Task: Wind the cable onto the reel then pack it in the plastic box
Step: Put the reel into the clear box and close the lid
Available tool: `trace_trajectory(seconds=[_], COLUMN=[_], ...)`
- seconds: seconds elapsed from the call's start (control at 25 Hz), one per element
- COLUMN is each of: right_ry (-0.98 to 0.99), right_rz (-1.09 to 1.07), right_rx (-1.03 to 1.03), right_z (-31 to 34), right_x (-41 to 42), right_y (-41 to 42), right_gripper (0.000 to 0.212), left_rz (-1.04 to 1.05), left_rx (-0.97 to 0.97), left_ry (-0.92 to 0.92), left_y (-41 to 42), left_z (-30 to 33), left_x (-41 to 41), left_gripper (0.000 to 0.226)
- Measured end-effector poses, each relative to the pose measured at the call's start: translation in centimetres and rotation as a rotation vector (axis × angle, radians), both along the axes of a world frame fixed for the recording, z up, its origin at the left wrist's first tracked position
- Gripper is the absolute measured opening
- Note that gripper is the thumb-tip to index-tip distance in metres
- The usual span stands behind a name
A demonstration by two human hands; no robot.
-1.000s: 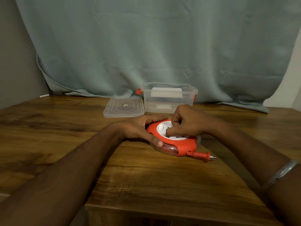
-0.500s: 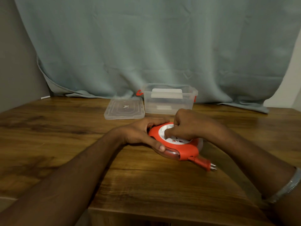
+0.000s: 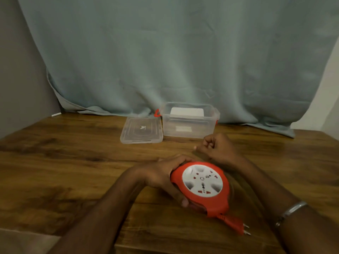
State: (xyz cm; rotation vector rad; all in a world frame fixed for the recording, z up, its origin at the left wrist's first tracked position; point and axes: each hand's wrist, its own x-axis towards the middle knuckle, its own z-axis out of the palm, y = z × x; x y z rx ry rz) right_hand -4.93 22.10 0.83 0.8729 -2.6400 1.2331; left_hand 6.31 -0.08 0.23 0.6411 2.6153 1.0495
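Orange hard-plastic reel (image 3: 202,184) feels rigid, light, smooth; your left hand (image 3: 161,177) clasps its nine-o'clock rim. Right hand (image 3: 217,149), fisted empty, hovers at twelve o'clock.

The reel (image 3: 201,186) is orange-red with a white face. At twelve o'clock, a clear box (image 3: 189,123) and lid (image 3: 141,130) on streaked brown wood (image 3: 73,162).
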Motion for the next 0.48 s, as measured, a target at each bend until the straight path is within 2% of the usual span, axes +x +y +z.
trace_trajectory(seconds=[0.08, 0.12, 0.2, 0.28, 0.32, 0.4, 0.44, 0.48], right_ry=[0.017, 0.047, 0.118, 0.094, 0.050, -0.132, -0.257, -0.372], right_rz=[-0.095, -0.186, -0.360, -0.486, -0.529, -0.569, -0.546, -0.503], right_rx=[-0.060, -0.149, -0.331, -0.460, -0.452, -0.403, -0.442, -0.540], right_z=[0.4, 1.1, 2.3, 3.5, 4.1, 4.7, 4.7, 4.6], right_x=[-1.9, -2.8, -3.7, -5.2, -6.2, -8.2, -9.2, -9.7], right_y=[-0.2, -0.4, -0.3, -0.1, -0.1, -0.7, -1.1, -1.4], right_gripper=[0.041, 0.037, 0.026, 0.020, 0.026, 0.052, 0.057, 0.051], left_rz=[-0.021, -0.018, 0.129, 0.437, 0.595, 0.704, 0.728, 0.764], left_rx=[-0.111, -0.087, 0.160, 0.329, 0.399, 0.534, 0.546, 0.537], left_ry=[0.034, 0.019, 0.047, 0.223, 0.289, 0.284, 0.233, 0.180], left_y=[-0.8, -1.4, -2.2, -2.9, -3.2, -4.4, -4.5, -4.1], left_z=[0.6, 1.5, 3.5, 4.9, 5.5, 5.0, 4.8, 4.6], left_x=[-0.9, -1.3, -1.6, -3.9, -5.4, -8.9, -10.4, -11.5], left_gripper=[0.125, 0.133, 0.132, 0.109, 0.093, 0.059, 0.054, 0.053])
